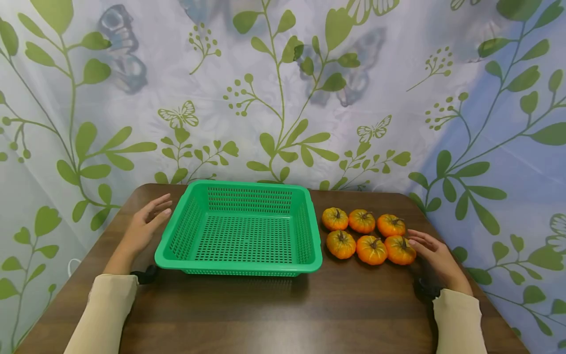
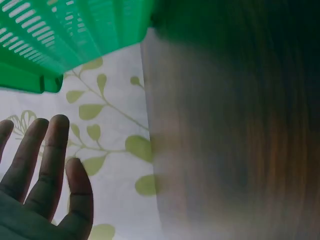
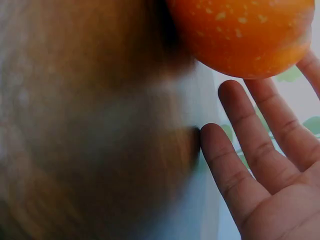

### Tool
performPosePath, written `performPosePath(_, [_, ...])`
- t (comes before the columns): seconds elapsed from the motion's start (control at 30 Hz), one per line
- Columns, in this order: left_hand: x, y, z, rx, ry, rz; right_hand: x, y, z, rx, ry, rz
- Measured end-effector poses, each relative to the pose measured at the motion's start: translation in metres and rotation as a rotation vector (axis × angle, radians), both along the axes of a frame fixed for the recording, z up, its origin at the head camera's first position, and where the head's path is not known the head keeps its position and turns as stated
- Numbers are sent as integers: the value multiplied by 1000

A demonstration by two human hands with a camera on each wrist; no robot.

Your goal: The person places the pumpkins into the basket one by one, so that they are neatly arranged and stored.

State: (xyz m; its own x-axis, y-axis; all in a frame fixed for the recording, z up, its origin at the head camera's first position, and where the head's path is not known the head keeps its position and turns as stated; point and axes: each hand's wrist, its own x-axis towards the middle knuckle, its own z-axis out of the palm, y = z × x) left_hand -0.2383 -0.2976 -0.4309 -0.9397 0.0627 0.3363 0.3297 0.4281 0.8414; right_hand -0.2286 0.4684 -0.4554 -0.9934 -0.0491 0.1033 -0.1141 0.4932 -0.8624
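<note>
A green plastic basket (image 1: 239, 268) with slotted walls and floor stands on the brown table, nothing inside it. Just off its left side is my left hand (image 1: 143, 226), fingers loosely extended and holding nothing; the left wrist view shows the same hand (image 2: 45, 185) below the basket's rim (image 2: 105, 30). Several small orange pumpkins (image 1: 372, 250) sit in two rows right of the basket. My right hand (image 1: 435, 258) is at the right end of the rows, fingers relaxed near the closest pumpkin (image 1: 400, 250). In the right wrist view that pumpkin (image 3: 250, 35) is close to the fingertips; contact is unclear.
The wooden table (image 1: 283, 314) ends at a leaf-and-butterfly patterned cloth (image 1: 274, 98) hanging behind it and at both sides. Black bands (image 1: 148, 274) are on both wrists. A thin white loop (image 1: 72, 265) shows past the table's left edge.
</note>
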Motion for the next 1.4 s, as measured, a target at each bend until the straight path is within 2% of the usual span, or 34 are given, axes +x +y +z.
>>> performPosePath(0.07, [-1, 2, -2, 84, -2, -57, 0, 1, -1, -17, -8, 11])
performPosePath(0.13, [-2, 4, -3, 127, -23, -96, 0, 2, -2, -36, -17, 21])
performPosePath(0.33, [-3, 12, -2, 153, -127, -154, 2, 5, -6, -88, -40, 67])
performPosePath(0.53, [-5, 19, -7, 183, -173, -197, 3, 6, -8, -92, -80, 114])
performPosePath(0.67, [-4, 22, -10, 191, -177, -205, 3, 5, -9, -89, -95, 121])
performPosePath(0.83, [-5, 23, -14, 225, -148, -231, 3, 4, -10, -83, -81, 136])
performPosePath(1.0, [-6, 22, -17, 304, -140, -287, 4, 3, -9, -47, -100, 133])
performPosePath(1.2, [-8, 20, -20, 359, -151, -348, 4, 2, -7, 42, -120, 120])
performPosePath(1.4, [-9, 19, -21, 349, -162, -347, 4, 2, -6, 56, -123, 114])
